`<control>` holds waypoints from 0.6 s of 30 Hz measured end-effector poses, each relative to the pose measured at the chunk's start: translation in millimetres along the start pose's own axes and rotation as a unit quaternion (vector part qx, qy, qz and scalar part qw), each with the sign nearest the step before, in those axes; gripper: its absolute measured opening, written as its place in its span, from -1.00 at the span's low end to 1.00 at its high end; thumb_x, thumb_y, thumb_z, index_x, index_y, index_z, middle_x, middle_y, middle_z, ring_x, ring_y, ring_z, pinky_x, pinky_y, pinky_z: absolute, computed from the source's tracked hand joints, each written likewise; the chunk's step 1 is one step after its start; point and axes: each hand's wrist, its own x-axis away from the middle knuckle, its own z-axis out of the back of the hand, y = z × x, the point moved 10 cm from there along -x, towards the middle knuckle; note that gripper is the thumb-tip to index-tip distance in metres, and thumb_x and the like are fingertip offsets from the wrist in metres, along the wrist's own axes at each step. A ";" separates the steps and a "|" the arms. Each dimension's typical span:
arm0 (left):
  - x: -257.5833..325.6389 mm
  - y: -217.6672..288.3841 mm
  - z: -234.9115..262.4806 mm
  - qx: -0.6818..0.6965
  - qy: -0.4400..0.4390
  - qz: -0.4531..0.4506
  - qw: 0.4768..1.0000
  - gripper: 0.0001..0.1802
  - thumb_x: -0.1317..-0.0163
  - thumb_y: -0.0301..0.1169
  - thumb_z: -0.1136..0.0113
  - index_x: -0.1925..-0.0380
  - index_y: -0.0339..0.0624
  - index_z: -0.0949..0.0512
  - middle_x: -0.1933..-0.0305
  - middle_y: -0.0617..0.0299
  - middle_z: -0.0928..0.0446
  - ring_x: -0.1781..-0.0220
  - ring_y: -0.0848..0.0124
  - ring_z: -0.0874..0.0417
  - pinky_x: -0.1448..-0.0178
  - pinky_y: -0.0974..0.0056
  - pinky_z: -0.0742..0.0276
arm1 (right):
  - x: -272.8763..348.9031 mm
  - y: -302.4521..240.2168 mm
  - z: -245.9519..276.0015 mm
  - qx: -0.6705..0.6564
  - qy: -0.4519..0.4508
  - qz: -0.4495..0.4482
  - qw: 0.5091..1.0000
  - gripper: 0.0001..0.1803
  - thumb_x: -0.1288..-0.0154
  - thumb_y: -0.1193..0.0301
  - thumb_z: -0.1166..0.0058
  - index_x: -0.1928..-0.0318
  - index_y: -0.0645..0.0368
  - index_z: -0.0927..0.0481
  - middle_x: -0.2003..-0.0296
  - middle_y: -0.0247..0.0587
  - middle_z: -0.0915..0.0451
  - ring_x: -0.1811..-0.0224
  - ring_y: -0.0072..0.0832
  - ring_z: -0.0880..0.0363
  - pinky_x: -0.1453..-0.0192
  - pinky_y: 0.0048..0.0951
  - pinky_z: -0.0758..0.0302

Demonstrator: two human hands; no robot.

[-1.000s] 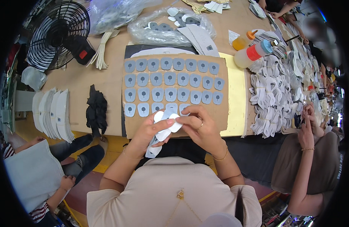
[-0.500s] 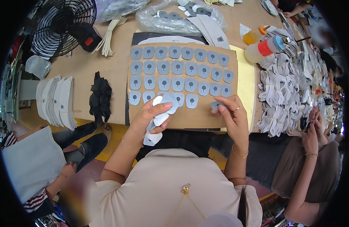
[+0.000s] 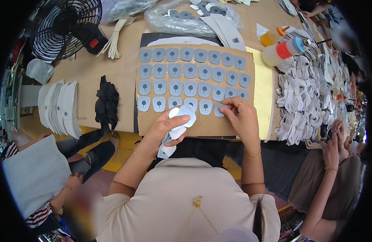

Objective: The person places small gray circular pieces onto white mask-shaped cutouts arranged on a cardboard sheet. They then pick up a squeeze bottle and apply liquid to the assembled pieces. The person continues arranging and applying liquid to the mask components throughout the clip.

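Observation:
My left hand is closed round a loose bundle of rounded patches, white and pale grey, fanned out past the thumb. In front of it lies a brown cardboard sheet bearing rows of grey patches, each with a dark tree-like mark. At the right end of the nearest row, my right hand pinches the edge of one grey patch, which lies against the cardboard. My fingers cover part of that patch and a neighbour in the row behind.
A black fan stands far left, near stacked white pieces and crumpled black cloth. Behind the cardboard sits a clear plastic bag of patches. Two squeeze bottles and bundled white pieces lie right. People sit on both sides.
My right hand has moved left and down onto the cardboard, bringing the grey patch to the nearest row's end. The left hand with its bundle has shifted slightly right and nearer me.

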 end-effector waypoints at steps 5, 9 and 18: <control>-4.5 0.7 -2.5 -0.020 -0.008 0.001 1.000 -0.69 -0.22 -0.30 -0.21 0.13 -0.18 -0.40 0.67 0.23 -0.41 0.82 0.62 -0.25 0.78 0.53 -0.03 | 1.8 -3.8 3.0 0.022 0.054 0.043 0.997 -0.85 -0.07 0.49 -0.32 0.32 0.20 -0.64 0.44 -0.25 -0.48 0.41 -0.41 -0.52 0.31 -0.44 -0.45; -3.8 5.0 -9.3 -0.048 0.042 -0.033 0.997 -0.68 -0.22 -0.32 -0.18 0.09 -0.20 -0.40 0.69 0.28 -0.32 0.82 0.61 -0.19 0.78 0.51 -0.01 | 13.8 -9.3 2.0 0.119 0.102 0.142 0.977 -0.87 -0.05 0.48 -0.30 0.35 0.07 -0.64 0.41 -0.29 -0.44 0.34 -0.35 -0.52 0.22 -0.33 -0.39; -17.5 -2.5 -12.8 -0.024 -0.057 -0.038 0.997 -0.79 -0.25 -0.39 -0.17 0.19 -0.20 -0.40 0.50 0.27 -0.42 0.76 0.55 -0.39 0.81 0.50 -0.07 | 26.0 -0.6 9.1 0.140 0.109 0.127 0.976 -0.75 -0.02 0.24 -0.33 0.22 -0.12 -0.69 0.28 -0.47 -0.43 0.14 -0.52 -0.38 -0.01 -0.30 -0.11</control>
